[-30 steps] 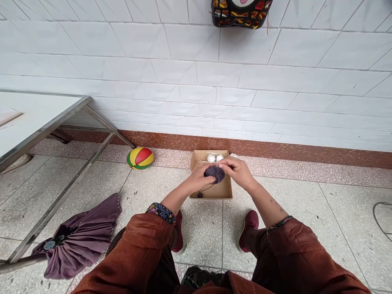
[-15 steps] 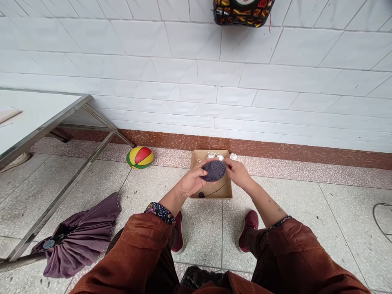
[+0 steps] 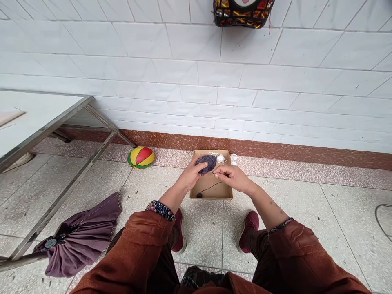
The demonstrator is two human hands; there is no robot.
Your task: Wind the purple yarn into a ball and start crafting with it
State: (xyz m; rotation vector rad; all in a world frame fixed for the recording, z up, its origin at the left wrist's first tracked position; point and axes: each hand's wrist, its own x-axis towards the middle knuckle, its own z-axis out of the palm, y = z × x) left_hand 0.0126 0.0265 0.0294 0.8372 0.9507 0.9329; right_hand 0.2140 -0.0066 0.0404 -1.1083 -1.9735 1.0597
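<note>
My left hand (image 3: pixel 192 176) is closed around a dark grey ball of yarn (image 3: pixel 207 162), thumb on its near side. At the ball's lower right, my right hand (image 3: pixel 232 177) pinches the dark yarn strand between thumb and fingertips. Below both hands a shallow cardboard box (image 3: pixel 211 197) lies on the floor. A small dark ball (image 3: pixel 199 195) sits in its near left corner, with a dark strand running from it up to the right. White yarn (image 3: pixel 220 158) is in the far part of the box, partly hidden by the grey ball.
White balls (image 3: pixel 234 157) lie just right of the box. A striped ball (image 3: pixel 141 157) rests by the leg of a metal-framed table (image 3: pixel 45 122) at left. A folded purple umbrella (image 3: pixel 82 237) lies on the floor. A patterned black object (image 3: pixel 243 16) is up against the tiled wall.
The yarn ball has moved a little left and tilted. My right hand has come down and left, from the ball's upper right side to its lower right.
</note>
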